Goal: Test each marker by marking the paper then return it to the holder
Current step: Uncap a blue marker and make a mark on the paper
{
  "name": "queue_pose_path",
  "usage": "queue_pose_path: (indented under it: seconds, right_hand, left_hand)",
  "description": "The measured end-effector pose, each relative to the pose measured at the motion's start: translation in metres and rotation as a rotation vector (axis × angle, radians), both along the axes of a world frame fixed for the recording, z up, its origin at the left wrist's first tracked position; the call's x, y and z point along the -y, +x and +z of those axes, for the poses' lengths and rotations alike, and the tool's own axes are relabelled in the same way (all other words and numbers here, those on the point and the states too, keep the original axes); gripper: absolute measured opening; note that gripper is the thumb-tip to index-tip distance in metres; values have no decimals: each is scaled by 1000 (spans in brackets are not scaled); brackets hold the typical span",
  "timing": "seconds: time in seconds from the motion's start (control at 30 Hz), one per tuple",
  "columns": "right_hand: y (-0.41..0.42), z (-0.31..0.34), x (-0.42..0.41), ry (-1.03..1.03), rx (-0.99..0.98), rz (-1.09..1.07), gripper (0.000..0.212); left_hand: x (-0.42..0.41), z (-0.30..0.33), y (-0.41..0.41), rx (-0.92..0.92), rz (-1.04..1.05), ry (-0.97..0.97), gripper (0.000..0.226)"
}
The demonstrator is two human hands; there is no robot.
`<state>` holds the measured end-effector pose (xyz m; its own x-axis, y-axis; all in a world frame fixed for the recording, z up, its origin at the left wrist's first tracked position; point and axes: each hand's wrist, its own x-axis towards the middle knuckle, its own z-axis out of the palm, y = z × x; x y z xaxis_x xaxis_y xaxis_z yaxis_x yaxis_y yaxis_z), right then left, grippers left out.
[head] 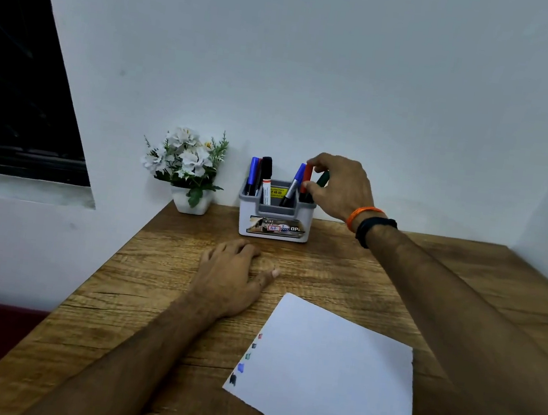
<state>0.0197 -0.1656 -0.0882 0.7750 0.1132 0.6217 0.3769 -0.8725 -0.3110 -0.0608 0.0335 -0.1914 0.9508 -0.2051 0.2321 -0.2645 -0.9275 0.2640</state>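
Observation:
A grey and white marker holder (274,219) stands at the back of the wooden desk against the wall. Its left side has a blue marker (253,170) and a black marker (266,168). On its right side stand a blue-capped marker (298,176), a red marker (308,176) and a green marker (323,178). My right hand (340,189) reaches over the holder's right side and pinches the red marker between thumb and fingers. My left hand (233,274) rests flat on the desk in front of the holder. A white paper (334,377) lies nearer me, with several small coloured marks along its left edge.
A small white pot of white artificial flowers (187,169) sits left of the holder by the wall. The desk's left edge (90,285) drops off beside my left arm. A dark window fills the far left.

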Motion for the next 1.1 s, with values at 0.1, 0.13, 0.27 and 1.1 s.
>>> queue_pose_path:
  seconds: [0.1,0.13,0.27,1.1]
  right_hand:
    - [-5,3,-1,13,44,9,47]
    - [-7,3,-2,27,75,22,48]
    - [-11,7,-14,95,175,79,39]
    - [49,13,-85,-296,-113,-7,39]
  left_hand:
    - [0,0,0,-4,4,4,66]
    - [0,0,0,-5,3,4,66]
    - [0,2,-1,-17,10,11,66]
    - [-8,4,3,-21,114,41,65]
